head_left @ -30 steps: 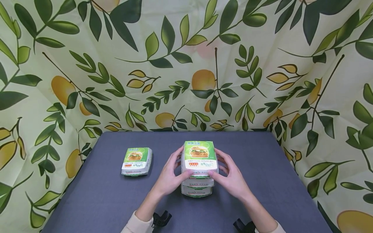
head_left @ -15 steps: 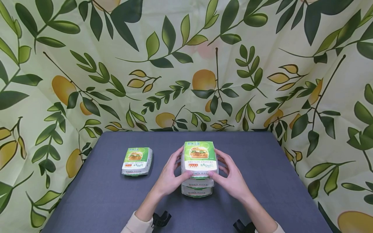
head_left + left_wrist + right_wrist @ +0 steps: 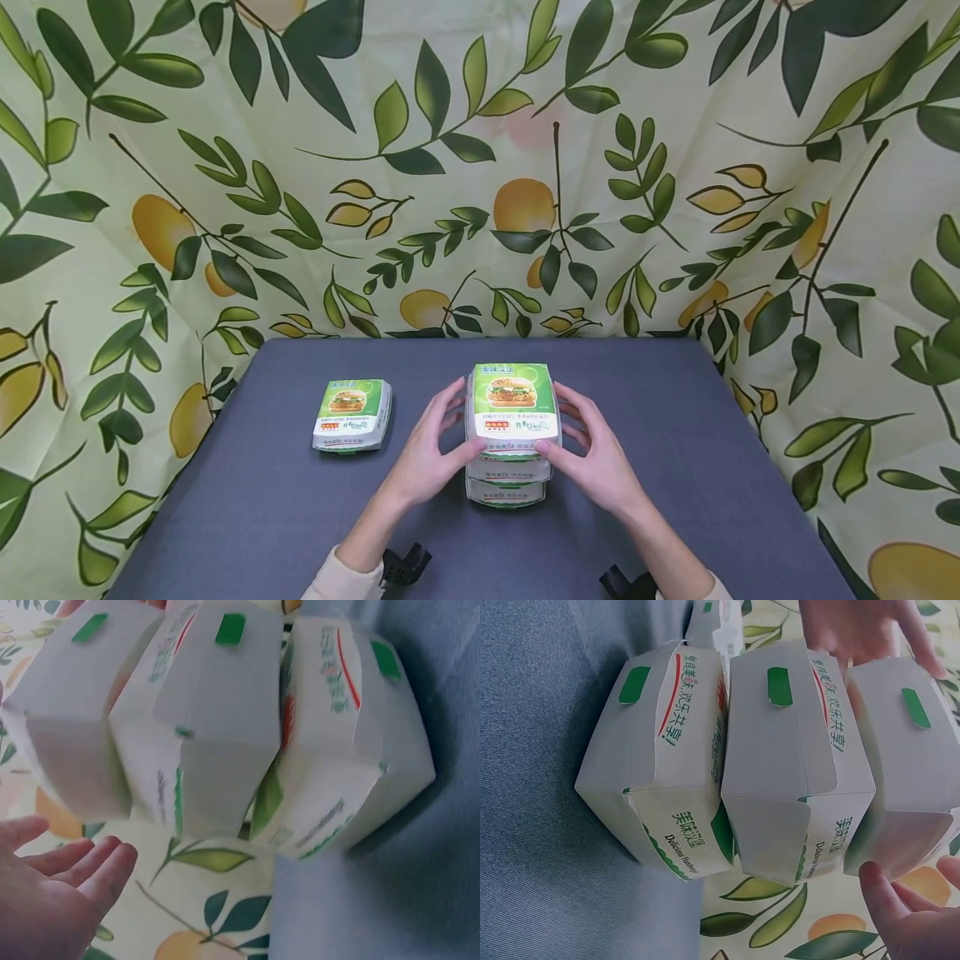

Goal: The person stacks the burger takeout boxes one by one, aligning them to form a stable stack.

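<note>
Three green-and-white hamburger boxes stand in a stack, the top hamburger box (image 3: 513,400) covering much of those below in the head view. The middle hamburger box (image 3: 799,750) and bottom hamburger box (image 3: 675,765) show in the right wrist view, slightly out of line. My left hand (image 3: 427,454) is just left of the top box; in the left wrist view its fingers (image 3: 105,877) are extended, apart from the boxes. My right hand (image 3: 600,458) is at the top box's right side, thumb at its front edge. Its fingers look fairly straight; whether they touch is unclear.
Another hamburger box (image 3: 352,417) lies flat by itself to the left on the blue-grey tablecloth (image 3: 247,517). A leaf-and-fruit patterned cloth (image 3: 450,192) hangs behind and along both sides of the table.
My left hand has shifted slightly left, its thumb sliding back from the front of the top box. My right hand and the stack look unchanged.
</note>
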A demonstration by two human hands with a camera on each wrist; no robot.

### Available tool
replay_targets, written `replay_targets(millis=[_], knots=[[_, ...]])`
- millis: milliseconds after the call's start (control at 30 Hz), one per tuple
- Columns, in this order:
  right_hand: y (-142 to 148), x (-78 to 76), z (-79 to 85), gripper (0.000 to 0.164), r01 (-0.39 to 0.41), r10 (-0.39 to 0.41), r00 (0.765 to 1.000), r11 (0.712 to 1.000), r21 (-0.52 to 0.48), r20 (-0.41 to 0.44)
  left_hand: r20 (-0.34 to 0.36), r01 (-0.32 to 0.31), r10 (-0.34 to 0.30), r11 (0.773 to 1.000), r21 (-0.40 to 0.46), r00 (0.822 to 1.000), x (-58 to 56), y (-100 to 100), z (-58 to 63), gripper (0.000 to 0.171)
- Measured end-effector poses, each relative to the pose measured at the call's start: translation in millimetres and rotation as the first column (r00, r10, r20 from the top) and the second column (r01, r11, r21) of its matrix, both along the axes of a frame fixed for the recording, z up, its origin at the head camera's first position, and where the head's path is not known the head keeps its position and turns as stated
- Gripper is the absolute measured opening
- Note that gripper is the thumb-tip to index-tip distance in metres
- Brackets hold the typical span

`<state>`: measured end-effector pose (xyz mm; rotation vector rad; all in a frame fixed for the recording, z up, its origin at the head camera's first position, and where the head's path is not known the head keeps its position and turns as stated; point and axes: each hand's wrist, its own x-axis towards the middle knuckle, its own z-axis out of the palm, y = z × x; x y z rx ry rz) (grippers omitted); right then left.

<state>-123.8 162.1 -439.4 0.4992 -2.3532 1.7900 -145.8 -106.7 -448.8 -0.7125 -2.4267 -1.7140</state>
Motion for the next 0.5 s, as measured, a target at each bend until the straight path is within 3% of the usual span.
replay_targets(millis=[300,500], knots=[[-1,-1.0,0.5,0.075,-0.004,0.004,1.000,1.000,0.004,0.002,-0.078,-0.119,0.114,0.992,-0.053,0.990,-1.3,-25,2.7,0.065],[-1,-0.9,0.6,0.074,0.001,-0.001,1.000,1.000,0.007,0.010,-0.115,-0.220,0.205,0.966,-0.135,0.972,-1.8,-41,4.2,0.055]])
